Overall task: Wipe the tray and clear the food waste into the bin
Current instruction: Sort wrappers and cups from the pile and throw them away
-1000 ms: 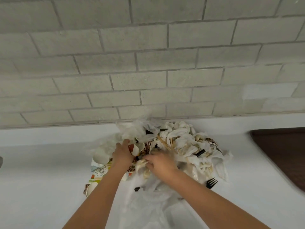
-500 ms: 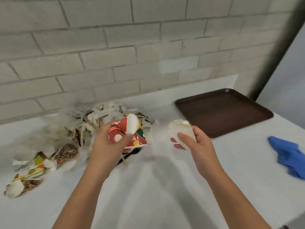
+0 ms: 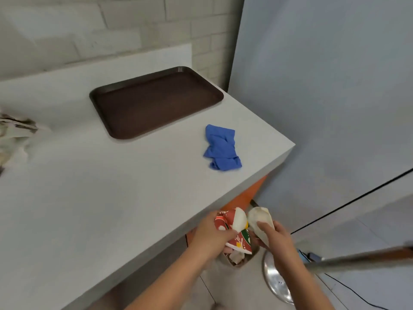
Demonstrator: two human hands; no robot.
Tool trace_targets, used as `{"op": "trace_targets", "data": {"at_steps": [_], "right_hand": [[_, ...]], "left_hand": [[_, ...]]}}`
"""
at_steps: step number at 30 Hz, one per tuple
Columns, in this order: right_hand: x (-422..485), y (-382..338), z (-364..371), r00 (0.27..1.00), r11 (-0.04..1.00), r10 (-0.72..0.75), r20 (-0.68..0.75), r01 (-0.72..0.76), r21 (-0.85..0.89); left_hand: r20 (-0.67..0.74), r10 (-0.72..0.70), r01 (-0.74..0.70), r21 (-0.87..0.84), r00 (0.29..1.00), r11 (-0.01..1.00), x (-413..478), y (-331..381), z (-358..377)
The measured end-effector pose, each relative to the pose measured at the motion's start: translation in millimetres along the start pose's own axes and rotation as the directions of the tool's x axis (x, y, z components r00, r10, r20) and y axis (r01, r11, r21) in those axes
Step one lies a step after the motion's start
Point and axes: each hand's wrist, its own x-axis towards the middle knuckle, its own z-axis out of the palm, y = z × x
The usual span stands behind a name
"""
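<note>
Two cups now carried off counter [image 3: 111,198], above bin [image 3: 242,264], left hand [image 3: 209,234] gripping printed cup [image 3: 240,241], right hand [image 3: 276,237] gripping white cup [image 3: 260,217]

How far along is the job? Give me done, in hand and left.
Done: the tray holds nothing; whether it was wiped cannot be told. The blue cloth lies beside it. In hand: the left hand grips a crushed patterned cup, the right hand a white paper piece, both above the bin, which holds scraps. Left: dropping these, then clearing the waste pile at the counter's left edge.
</note>
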Motion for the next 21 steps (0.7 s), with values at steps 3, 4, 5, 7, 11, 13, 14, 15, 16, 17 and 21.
{"op": "trace_targets", "data": {"at_steps": [3,4,5,7,11,13,14,15,16,17,21], "right_hand": [[31.5,26.3,-24.1,0.995,0.994,0.096,-0.025,-0.097,-0.054],[41.4,33.2,-29.7,0.992,0.991,0.119,-0.039,-0.121,-0.062],[52.1,39.5,-34.1,0.989,0.986,0.135,-0.051,-0.139,-0.088],[75.7,52.0,-39.6,0.984,0.972,0.153,-0.089,-0.166,-0.167],[116.8,68.6,-41.9,0.977,0.894,0.204,-0.057,-0.21,-0.397],[130.8,75.1,-43.0,0.971,0.846,0.237,-0.015,-0.214,-0.488],[138.3,79.2,-44.0,0.972,0.834,0.236,0.0,-0.203,-0.513],[140.8,77.9,-43.7,0.974,0.827,0.227,0.003,-0.191,-0.528],[143.7,78.6,-43.2,0.98,0.823,0.197,0.008,-0.16,-0.545],[141.4,74.4,-41.1,0.987,0.828,0.162,0.017,-0.127,-0.546],[113.6,41.9,-27.6,0.998,0.92,-0.034,0.058,0.054,-0.389]], "left_hand": [[-0.076,-0.126,0.128,0.02,0.989,0.992,42.3,-25.7,41.0],[-0.109,-0.152,0.156,0.033,0.982,0.987,58.3,-34.7,51.1],[-0.137,-0.178,0.186,0.048,0.974,0.981,72.4,-41.4,59.5],[-0.172,-0.216,0.232,0.077,0.961,0.97,100.6,-51.5,74.2],[-0.053,-0.293,0.297,0.149,0.955,0.943,140.9,-60.6,99.5],[-0.048,-0.327,0.329,0.204,0.944,0.922,152.1,-69.5,104.6],[-0.062,-0.332,0.337,0.231,0.941,0.913,157.3,-76.1,105.4],[-0.075,-0.325,0.334,0.25,0.943,0.909,158.3,-78.5,105.2],[-0.076,-0.293,0.303,0.252,0.953,0.919,158.7,-80.6,104.0],[-0.07,-0.252,0.261,0.242,0.965,0.935,152.7,-75.8,102.1],[-0.017,-0.109,0.11,0.245,0.994,0.963,114.3,-45.3,78.6]]}}
